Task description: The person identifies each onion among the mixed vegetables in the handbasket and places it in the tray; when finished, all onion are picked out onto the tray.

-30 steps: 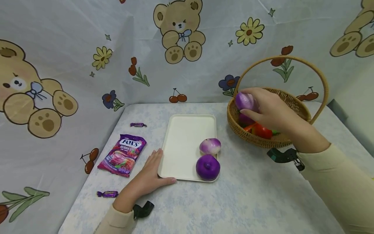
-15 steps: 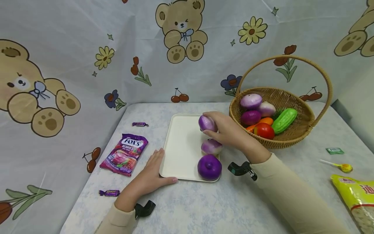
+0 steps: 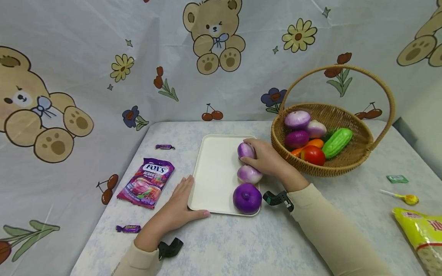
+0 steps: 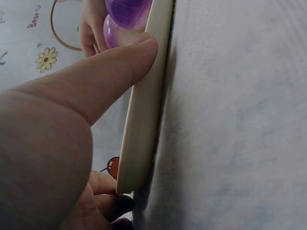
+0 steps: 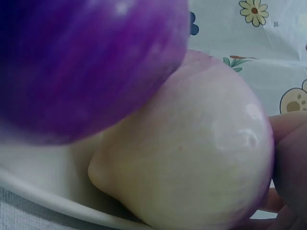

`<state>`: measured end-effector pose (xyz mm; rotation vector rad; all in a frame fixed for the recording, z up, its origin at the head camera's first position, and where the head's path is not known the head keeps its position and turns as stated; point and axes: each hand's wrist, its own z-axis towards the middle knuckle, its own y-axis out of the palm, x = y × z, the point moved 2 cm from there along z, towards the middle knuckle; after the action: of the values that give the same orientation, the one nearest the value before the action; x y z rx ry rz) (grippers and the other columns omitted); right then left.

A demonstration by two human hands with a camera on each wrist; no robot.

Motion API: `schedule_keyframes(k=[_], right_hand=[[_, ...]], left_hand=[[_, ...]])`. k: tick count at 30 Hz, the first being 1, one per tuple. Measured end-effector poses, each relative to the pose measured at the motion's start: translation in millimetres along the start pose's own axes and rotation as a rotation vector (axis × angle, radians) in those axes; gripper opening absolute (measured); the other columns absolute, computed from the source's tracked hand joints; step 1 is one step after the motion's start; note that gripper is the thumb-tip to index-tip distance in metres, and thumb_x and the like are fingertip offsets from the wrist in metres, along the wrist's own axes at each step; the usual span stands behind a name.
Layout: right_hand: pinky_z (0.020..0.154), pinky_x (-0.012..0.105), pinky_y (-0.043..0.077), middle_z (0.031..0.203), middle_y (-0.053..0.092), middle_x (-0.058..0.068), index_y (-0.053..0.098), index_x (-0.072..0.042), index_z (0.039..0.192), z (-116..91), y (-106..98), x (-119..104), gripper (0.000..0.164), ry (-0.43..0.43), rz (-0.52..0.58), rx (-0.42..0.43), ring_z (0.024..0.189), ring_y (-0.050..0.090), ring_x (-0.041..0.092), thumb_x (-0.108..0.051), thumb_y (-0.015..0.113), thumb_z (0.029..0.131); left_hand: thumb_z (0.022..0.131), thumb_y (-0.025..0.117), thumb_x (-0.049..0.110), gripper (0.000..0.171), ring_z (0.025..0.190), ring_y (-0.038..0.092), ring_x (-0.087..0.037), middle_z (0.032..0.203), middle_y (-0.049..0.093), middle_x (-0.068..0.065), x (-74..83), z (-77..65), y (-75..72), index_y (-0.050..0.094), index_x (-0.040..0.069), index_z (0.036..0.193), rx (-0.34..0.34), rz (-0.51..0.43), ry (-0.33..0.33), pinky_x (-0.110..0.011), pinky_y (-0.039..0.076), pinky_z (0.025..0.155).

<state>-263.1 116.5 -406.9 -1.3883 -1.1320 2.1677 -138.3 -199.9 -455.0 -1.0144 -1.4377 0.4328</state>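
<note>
My right hand (image 3: 267, 159) grips a purple onion (image 3: 246, 150) at the right side of the white tray (image 3: 214, 172). Just in front of it on the tray lies a white-and-purple onion (image 3: 249, 174), whose pale side (image 5: 192, 153) fills the right wrist view. A round, deep purple onion (image 3: 247, 198) sits at the tray's near right corner. My left hand (image 3: 177, 209) rests against the tray's near left corner with fingers extended along its left side. In the left wrist view, the thumb (image 4: 115, 67) lies along the tray rim (image 4: 144, 124).
A wicker basket (image 3: 324, 170) at the back right holds several onions, a tomato (image 3: 312, 155), carrots and a green bumpy vegetable (image 3: 338, 142). Candy bag (image 3: 146, 183) and wrapped candies (image 3: 129, 229) lie left. A lollipop (image 3: 407, 199) and yellow bag (image 3: 421, 234) lie right.
My right hand has moved left from the basket with the purple onion and lowered it onto the tray behind the other two. The left hand has stayed at the tray's corner.
</note>
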Motion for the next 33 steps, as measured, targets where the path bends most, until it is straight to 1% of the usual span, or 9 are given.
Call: schedule_keyframes(k=[4, 8, 12, 15, 19, 28, 33], right_hand=[[0.107, 0.055, 0.045, 0.139, 0.061, 0.026, 0.055, 0.006, 0.146, -0.5, 0.3, 0.5, 0.062, 0.008, 0.006, -0.001, 0.126, 0.059, 0.041, -0.021, 0.08, 0.096], [0.11, 0.055, 0.041, 0.14, 0.06, 0.026, 0.054, 0.006, 0.147, -1.7, 0.1, 0.3, 0.062, -0.007, -0.02, 0.002, 0.128, 0.057, 0.041, -0.021, 0.078, 0.097], [0.108, 0.054, 0.043, 0.136, 0.063, 0.026, 0.054, 0.006, 0.147, -2.7, -0.3, -1.2, 0.061, -0.023, -0.033, 0.009, 0.122, 0.059, 0.04, -0.021, 0.078, 0.097], [0.11, 0.054, 0.042, 0.137, 0.062, 0.025, 0.054, 0.006, 0.148, -3.1, -1.0, -2.9, 0.062, -0.016, -0.039, 0.003, 0.125, 0.059, 0.04, -0.021, 0.078, 0.097], [0.115, 0.054, 0.036, 0.145, 0.057, 0.026, 0.052, 0.004, 0.15, -4.2, -3.3, -6.3, 0.064, -0.009, -0.058, -0.005, 0.135, 0.052, 0.041, -0.023, 0.077, 0.098], [0.116, 0.053, 0.036, 0.145, 0.057, 0.024, 0.053, 0.004, 0.149, -7.7, -9.2, -16.7, 0.063, -0.046, -0.049, -0.004, 0.136, 0.051, 0.04, -0.022, 0.078, 0.097], [0.115, 0.053, 0.037, 0.148, 0.056, 0.021, 0.053, 0.0, 0.151, -11.5, -14.4, -27.4, 0.063, -0.075, -0.038, -0.002, 0.136, 0.051, 0.038, -0.023, 0.078, 0.098]], left_hand=[[0.08, 0.078, 0.075, 0.134, 0.159, -0.007, -0.028, 0.175, 0.004, -0.009, -0.1, -0.5, -1.1, 0.007, 0.005, 0.169, 0.002, 0.007, 0.0, -0.06, 0.007, 0.122], [0.08, 0.078, 0.075, 0.133, 0.159, -0.007, -0.027, 0.175, 0.004, -0.009, 0.0, -0.1, -0.9, 0.007, 0.005, 0.169, 0.002, 0.011, -0.001, -0.059, 0.007, 0.123], [0.081, 0.079, 0.072, 0.132, 0.159, -0.005, -0.03, 0.175, 0.005, -0.011, 0.6, 0.3, -0.7, 0.008, 0.004, 0.169, 0.007, 0.001, 0.008, -0.061, 0.008, 0.122], [0.081, 0.08, 0.072, 0.133, 0.159, -0.006, -0.03, 0.175, 0.005, -0.011, 0.7, 0.2, -0.6, 0.007, 0.004, 0.169, 0.003, -0.003, 0.005, -0.061, 0.007, 0.122], [0.08, 0.079, 0.073, 0.134, 0.159, -0.007, -0.028, 0.175, 0.004, -0.009, -0.2, 0.3, -0.5, 0.007, 0.005, 0.169, -0.002, 0.002, -0.001, -0.059, 0.007, 0.123], [0.08, 0.08, 0.072, 0.133, 0.159, -0.007, -0.029, 0.175, 0.004, -0.01, 0.2, -0.3, -0.7, 0.007, 0.004, 0.169, 0.003, -0.002, 0.005, -0.059, 0.006, 0.123], [0.081, 0.081, 0.07, 0.133, 0.159, -0.006, -0.03, 0.175, 0.005, -0.013, 0.6, -0.6, 0.0, 0.007, 0.002, 0.168, 0.01, -0.008, 0.019, -0.059, 0.006, 0.123]])
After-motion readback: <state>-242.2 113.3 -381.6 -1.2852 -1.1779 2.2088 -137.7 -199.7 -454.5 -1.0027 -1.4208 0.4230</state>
